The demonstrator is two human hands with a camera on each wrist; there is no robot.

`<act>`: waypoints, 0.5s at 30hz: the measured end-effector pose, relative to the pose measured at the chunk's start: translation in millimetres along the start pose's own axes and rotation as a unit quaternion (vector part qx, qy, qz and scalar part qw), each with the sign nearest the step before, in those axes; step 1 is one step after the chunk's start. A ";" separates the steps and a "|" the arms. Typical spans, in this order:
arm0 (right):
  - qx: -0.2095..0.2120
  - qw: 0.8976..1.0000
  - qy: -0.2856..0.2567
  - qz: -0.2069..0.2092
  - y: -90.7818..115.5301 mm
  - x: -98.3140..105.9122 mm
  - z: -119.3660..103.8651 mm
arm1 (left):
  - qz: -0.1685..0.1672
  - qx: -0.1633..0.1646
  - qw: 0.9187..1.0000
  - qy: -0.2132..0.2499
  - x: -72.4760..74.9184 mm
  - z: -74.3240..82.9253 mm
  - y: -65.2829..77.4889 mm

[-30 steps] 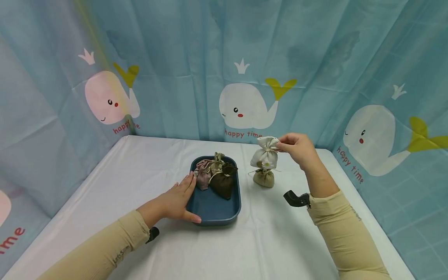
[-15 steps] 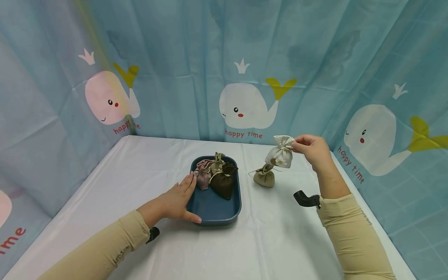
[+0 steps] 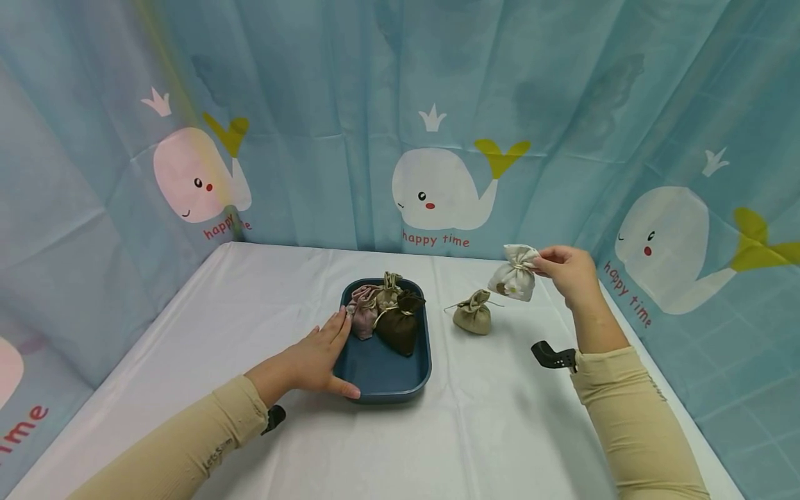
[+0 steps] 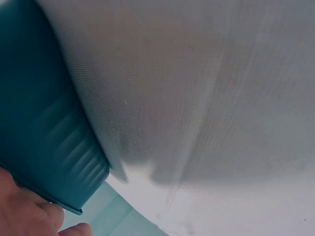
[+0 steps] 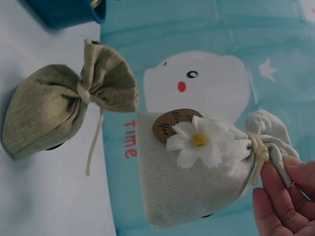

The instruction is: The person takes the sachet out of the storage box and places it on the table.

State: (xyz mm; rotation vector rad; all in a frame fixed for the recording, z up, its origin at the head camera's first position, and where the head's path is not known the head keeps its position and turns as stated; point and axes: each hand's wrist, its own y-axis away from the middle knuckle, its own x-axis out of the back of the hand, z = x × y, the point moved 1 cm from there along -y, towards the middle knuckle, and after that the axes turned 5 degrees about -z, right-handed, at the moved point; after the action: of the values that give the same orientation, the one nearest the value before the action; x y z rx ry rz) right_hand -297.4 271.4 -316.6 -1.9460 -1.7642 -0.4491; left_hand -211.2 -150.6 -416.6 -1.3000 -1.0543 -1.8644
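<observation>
My right hand (image 3: 571, 274) pinches the gathered neck of a white drawstring pouch (image 3: 512, 281) between thumb and fingers. A white daisy (image 5: 199, 140) and a brown round tag (image 5: 170, 125) decorate its front in the right wrist view. Left of it, apart, an olive drawstring pouch (image 3: 473, 316) sits on the table. My left hand (image 3: 312, 357) rests with spread, fairly straight fingers along the left rim of a dark blue tray (image 3: 384, 378). In the tray's far half lie a pinkish pouch (image 3: 364, 319), a dark brown pouch (image 3: 398, 332) and a tan pouch (image 3: 386, 297).
A white cloth (image 3: 487, 430) covers the table. Light blue curtains (image 3: 350, 104) printed with whales stand close behind the table and along both sides. The tray's near half shows its bare bottom.
My right hand has carried the white pouch to the right, from above the olive pouch to beside it, and slightly lower at the end. The left hand and tray have stayed put.
</observation>
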 end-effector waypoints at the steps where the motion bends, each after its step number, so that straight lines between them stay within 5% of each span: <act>1: -0.003 1.000 0.000 0.001 -0.8 -0.5 1.9 | -0.002 0.004 1.000 -0.004 -0.6 -0.4 -0.5; 15: -0.030 0.999 0.022 0.001 -13.2 -16.0 34.2 | -0.003 0.000 1.000 -0.012 4.1 3.5 3.0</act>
State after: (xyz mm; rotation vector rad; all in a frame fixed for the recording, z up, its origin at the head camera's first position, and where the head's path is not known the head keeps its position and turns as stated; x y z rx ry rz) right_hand -314.9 277.6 -352.1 -1.9627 -1.7387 -0.5457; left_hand -208.4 -149.2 -411.3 -1.3239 -1.0712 -1.8565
